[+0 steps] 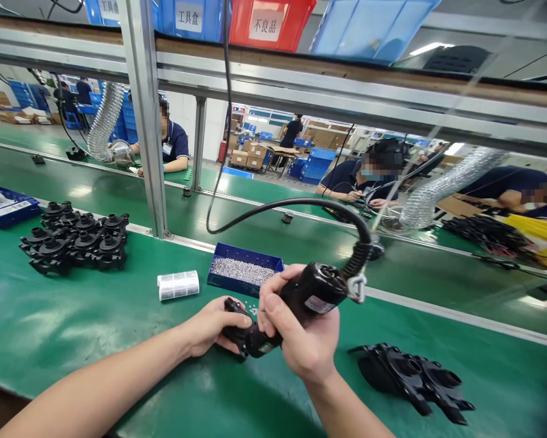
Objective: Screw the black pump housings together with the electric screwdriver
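My right hand (303, 331) is wrapped round a black electric screwdriver (312, 298), tilted so that its front end points down and left. A cable runs from its rear end, where a metal clip also hangs. My left hand (216, 325) grips a black plastic part (237, 325) against the green mat. The screwdriver's front end meets that part; its bit is hidden. Just behind my hands stands a blue bin (246, 267) of small shiny metal pieces. A few loose small pieces (252, 308) lie on the mat between the bin and my hands.
Many black plastic housings (79, 240) are grouped at the left. More black housings (412, 377) lie at the right. A roll of white labels (178, 285) sits left of the bin. A metal post (146, 121) rises behind it. Co-workers sit across the bench.
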Motion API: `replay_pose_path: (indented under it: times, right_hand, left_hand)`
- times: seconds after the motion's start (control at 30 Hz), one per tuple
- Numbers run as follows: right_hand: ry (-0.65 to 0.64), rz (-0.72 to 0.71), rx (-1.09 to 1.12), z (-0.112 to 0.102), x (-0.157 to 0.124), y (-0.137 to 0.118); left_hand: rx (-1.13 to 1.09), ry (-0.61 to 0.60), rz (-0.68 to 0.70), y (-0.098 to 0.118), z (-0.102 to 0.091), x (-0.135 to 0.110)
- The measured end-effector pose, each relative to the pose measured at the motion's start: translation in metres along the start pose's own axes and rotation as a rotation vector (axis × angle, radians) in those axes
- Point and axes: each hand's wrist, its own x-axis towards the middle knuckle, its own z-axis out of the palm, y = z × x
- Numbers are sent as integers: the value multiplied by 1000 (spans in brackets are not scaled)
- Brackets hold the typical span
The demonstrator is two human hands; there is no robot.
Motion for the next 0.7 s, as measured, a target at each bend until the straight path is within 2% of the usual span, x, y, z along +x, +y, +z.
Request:
replay_pose_path:
  times: [0.2, 0.53, 0.7]
  right_hand:
    - [-19, 2, 21, 2, -1, 8]
    - [0, 27, 16, 1, -1, 8]
    - [12, -3, 35, 0, 2, 7]
  left_hand:
    - [1, -6, -2, 0, 1, -1]
    - [-14, -6, 1, 2, 2, -2]
    - [18, -29, -1, 2, 1, -3]
